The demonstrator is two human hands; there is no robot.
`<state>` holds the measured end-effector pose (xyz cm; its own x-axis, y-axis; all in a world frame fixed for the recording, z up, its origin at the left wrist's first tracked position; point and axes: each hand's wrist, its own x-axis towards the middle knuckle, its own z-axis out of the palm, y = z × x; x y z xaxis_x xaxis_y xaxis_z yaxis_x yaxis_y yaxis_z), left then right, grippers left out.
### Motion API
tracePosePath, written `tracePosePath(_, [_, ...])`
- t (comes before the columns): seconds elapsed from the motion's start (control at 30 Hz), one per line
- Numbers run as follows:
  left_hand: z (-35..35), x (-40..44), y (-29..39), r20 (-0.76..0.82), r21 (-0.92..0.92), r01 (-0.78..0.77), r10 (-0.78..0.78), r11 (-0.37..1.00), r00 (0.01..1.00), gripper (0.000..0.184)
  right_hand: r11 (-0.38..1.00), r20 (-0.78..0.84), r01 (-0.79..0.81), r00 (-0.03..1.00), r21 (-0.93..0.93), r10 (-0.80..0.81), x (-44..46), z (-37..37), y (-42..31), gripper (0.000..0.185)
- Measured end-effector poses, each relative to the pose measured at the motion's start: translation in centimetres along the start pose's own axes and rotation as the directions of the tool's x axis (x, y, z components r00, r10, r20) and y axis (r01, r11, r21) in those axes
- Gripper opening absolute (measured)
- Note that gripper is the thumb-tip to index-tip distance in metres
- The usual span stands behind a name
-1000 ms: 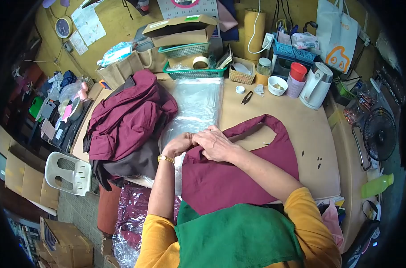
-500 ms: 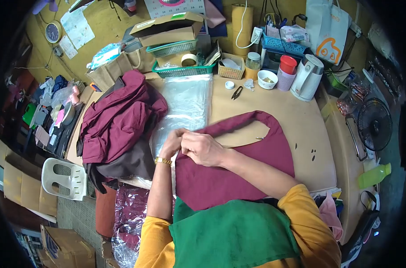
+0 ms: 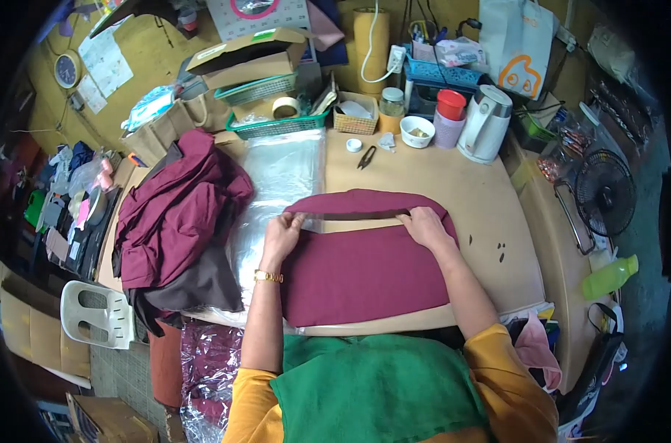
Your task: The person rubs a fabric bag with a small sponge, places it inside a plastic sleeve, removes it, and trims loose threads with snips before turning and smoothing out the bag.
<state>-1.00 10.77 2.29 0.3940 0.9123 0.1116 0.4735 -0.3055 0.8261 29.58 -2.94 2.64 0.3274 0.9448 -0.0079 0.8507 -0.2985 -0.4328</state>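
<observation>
A maroon cloth piece (image 3: 365, 273) with a long strap-like loop along its top lies on the brown table in front of me. My left hand (image 3: 282, 235) pinches the loop at its left end. At the right end, my right hand (image 3: 426, 226) has its fingers closed on the same cloth. Between the hands the strap bows upward, and a narrow gap shows the table below it. Left of my left hand are clear plastic bags (image 3: 280, 173) and a heap of maroon and dark garments (image 3: 180, 214).
Small scissors (image 3: 366, 157), a white bowl (image 3: 417, 133), a red-lidded cup (image 3: 450, 118) and a white kettle (image 3: 486, 124) stand or lie at the back. Green baskets (image 3: 276, 127) hold tape. A fan (image 3: 605, 193) and green bottle (image 3: 609, 277) are at the right.
My hands, together at the cloth's left corner before, are now apart at both ends of the strap. The cloth has been drawn straighter, and its lower edge lies flat on the table.
</observation>
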Motion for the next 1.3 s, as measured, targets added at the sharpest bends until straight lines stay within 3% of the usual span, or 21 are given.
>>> tracePosePath(0.07, [0.4, 0.5, 1.3, -0.06, 0.241, 0.023, -0.009, 0.97, 0.998, 0.033, 1.0, 0.01, 0.002, 1.0, 0.017, -0.002, 0.6, -0.8, -0.1, 0.031])
tracePosePath(0.1, [0.6, 0.0, 2.7, -0.05, 0.241, 0.016, -0.004, 0.97, 0.999, 0.033, 0.999, 0.02, 0.009, 1.0, 0.043, -0.01, 0.8, -0.9, -0.3, 0.029])
tracePosePath(0.17, [1.6, -2.0, 6.4, -0.006, 0.302, -0.197, 0.208, 0.933, 0.978, 0.042, 0.906, -0.378, 0.404, 0.864, 0.125, -0.333, 0.4, 1.0, -0.1, 0.027])
tracePosePath(0.2, [2.9, -3.3, 7.2, 0.07, 0.444, -0.342, 0.348, 0.828, 0.935, 0.047, 0.871, -0.43, 0.491, 0.792, 0.028, -0.432, -0.8, 0.9, -1.8, 0.036])
tracePosePath(0.23, [4.3, -4.7, 7.6, 0.165, 0.557, -0.474, 0.468, 0.682, 0.868, 0.053, 0.878, -0.216, 0.46, 0.878, 0.136, -0.427, -3.0, -0.8, -4.9, 0.05])
tracePosePath(0.27, [5.3, -5.7, 7.6, 0.259, 0.581, -0.435, 0.351, 0.688, 0.9, 0.059, 0.901, -0.048, 0.427, 0.904, 0.073, -0.424, -4.7, 0.2, -6.3, 0.06])
tracePosePath(0.3, [5.6, -6.2, 6.7, 0.278, 0.641, -0.396, 0.283, 0.657, 0.918, 0.061, 0.806, -0.129, 0.58, 0.796, -0.121, -0.592, -6.1, 3.6, -5.3, 0.063])
tracePosePath(0.37, [5.1, -5.2, 2.6, 0.249, 0.702, -0.383, 0.297, 0.601, 0.922, 0.062, 0.807, -0.027, 0.567, 0.815, -0.163, -0.578, -6.7, 4.2, -2.1, 0.06])
tracePosePath(0.43, [3.6, -4.4, 0.5, 0.252, 0.59, -0.416, 0.332, 0.692, 0.909, 0.061, 0.848, -0.142, 0.34, 0.893, -0.407, -0.426, -5.9, 1.1, 1.1, 0.059])
tracePosePath(0.5, [0.5, -5.9, 2.6, 0.265, 0.554, -0.416, 0.321, 0.721, 0.909, 0.064, 0.918, -0.284, 0.234, 0.901, -0.321, -0.329, -5.5, -0.5, 4.9, 0.047])
tracePosePath(0.53, [-1.0, -7.3, 3.9, 0.298, 0.478, -0.415, 0.301, 0.774, 0.906, 0.074, 0.918, -0.285, 0.232, 0.901, -0.321, -0.327, -6.3, -1.4, 5.6, 0.047])
tracePosePath(0.6, [-3.5, -10.3, 5.6, 0.488, 0.386, -0.42, 0.205, 0.822, 0.849, 0.084, 0.959, -0.374, 0.275, 0.885, -0.063, -0.278, -7.9, -3.5, 5.7, 0.035])
tracePosePath(0.67, [-3.5, -12.7, 5.0, 0.578, 0.356, -0.425, 0.162, 0.832, 0.8, 0.085, 0.938, -0.317, 0.337, 0.883, -0.084, -0.346, -8.0, -2.5, 6.1, 0.029])
tracePosePath(0.7, [-3.1, -13.6, 4.4, 0.551, 0.429, -0.42, 0.136, 0.8, 0.823, 0.083, 0.91, -0.261, 0.403, 0.872, -0.099, -0.414, -7.9, -2.1, 6.1, 0.024])
tracePosePath(0.73, [-2.6, -14.2, 4.0, 0.523, 0.5, -0.409, 0.11, 0.763, 0.845, 0.082, 0.943, -0.116, 0.334, 0.936, -0.007, -0.333, -7.6, -2.3, 5.1, 0.019])
tracePosePath(0.77, [-2.2, -14.4, 3.8, 0.524, 0.499, -0.404, 0.105, 0.767, 0.845, 0.082, 0.942, -0.109, 0.334, 0.937, -0.006, -0.333, -6.8, -2.2, 4.2, 0.019])
tracePosePath(0.97, [-1.0, -15.4, 2.4, 0.153, 0.413, -0.294, 0.253, 0.862, 0.955, 0.055, 0.962, 0.042, 0.221, 0.975, -0.163, -0.217, -3.6, 0.4, 2.0, 0.068])
tracePosePath(1.0, [-0.4, -15.2, 0.6, 0.036, 0.307, -0.315, 0.32, 0.898, 0.947, 0.05, 0.959, 0.102, 0.192, 0.979, -0.206, -0.174, -3.4, 0.4, 1.9, 0.073])
tracePosePath(1.1, [0.4, -15.0, 0.0, -0.222, 0.338, -0.237, 0.322, 0.911, 0.92, 0.038, 0.95, 0.086, 0.211, 0.977, -0.229, -0.197, -3.5, 0.5, 2.0, 0.072])
tracePosePath(1.23, [-0.6, -14.7, -1.3, -0.192, 0.385, -0.311, 0.405, 0.869, 0.894, 0.028, 0.952, 0.063, 0.19, 0.982, -0.239, -0.18, -3.7, 0.5, 2.1, 0.07])
tracePosePath(1.3, [-1.1, -14.4, -0.8, -0.135, 0.524, -0.426, 0.565, 0.738, 0.814, 0.027, 0.951, 0.048, 0.178, 0.984, -0.252, -0.171, -3.9, 0.9, 2.3, 0.069])
